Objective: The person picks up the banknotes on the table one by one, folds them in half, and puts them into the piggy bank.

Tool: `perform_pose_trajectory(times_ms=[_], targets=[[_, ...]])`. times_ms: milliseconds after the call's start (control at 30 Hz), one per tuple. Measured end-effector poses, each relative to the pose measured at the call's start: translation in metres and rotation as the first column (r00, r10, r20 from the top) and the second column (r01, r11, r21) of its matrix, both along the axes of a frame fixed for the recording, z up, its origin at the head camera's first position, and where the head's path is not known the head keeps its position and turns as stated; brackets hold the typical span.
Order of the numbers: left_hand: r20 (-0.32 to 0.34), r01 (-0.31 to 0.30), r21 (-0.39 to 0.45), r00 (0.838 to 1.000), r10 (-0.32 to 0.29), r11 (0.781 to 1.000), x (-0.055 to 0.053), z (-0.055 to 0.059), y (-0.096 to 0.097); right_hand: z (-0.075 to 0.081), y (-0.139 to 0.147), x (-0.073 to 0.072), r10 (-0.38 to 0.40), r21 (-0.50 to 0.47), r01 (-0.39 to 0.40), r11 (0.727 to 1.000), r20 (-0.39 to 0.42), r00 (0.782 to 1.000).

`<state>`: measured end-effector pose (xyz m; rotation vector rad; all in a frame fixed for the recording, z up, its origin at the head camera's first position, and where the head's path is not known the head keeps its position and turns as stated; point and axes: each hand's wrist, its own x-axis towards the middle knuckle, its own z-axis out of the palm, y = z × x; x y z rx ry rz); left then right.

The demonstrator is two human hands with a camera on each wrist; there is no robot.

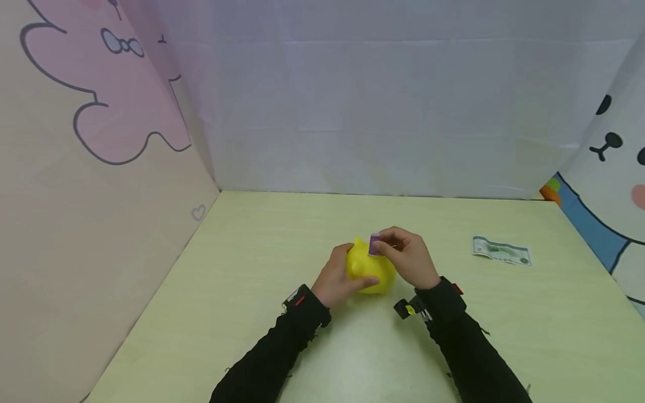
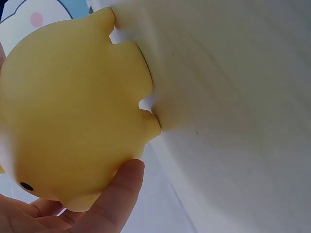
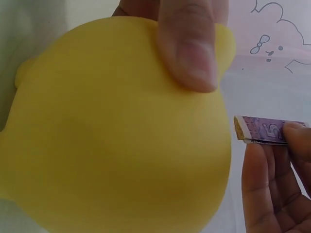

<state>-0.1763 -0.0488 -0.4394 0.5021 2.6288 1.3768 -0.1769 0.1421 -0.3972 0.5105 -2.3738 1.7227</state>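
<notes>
Yellow pig figure (image 1: 378,274), one: feet on the worktop (image 1: 201,291), held by the left hand (image 1: 337,277), its thumb and fingers spread around the rounded body. Folded purple banknote (image 3: 262,129), one: pinched between thumb and fingers of the right hand (image 1: 410,258), just above the pig, apart from it. Green banknote (image 1: 502,251), one: flat, to the right. Faults I foresee from my station: a slackened pinch could let the folds spring open; lopsided pressure could tip the smooth pig.
</notes>
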Motion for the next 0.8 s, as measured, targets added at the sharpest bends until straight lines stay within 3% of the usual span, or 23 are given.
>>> perform_pose_trajectory(times_ms=[233,800], targets=[[-0.009,0.022,-0.007,1.0,-0.022,1.0,0.0024,0.001,0.0041,-0.0009,0.0024,0.0002,-0.026,0.056,0.027,0.998,-0.016,1.0],[-0.029,0.03,-0.03,0.999,-0.031,0.999,0.0042,0.0019,0.0071,-0.0043,0.0063,0.0001,0.002,0.078,-0.002,0.997,0.001,1.0]])
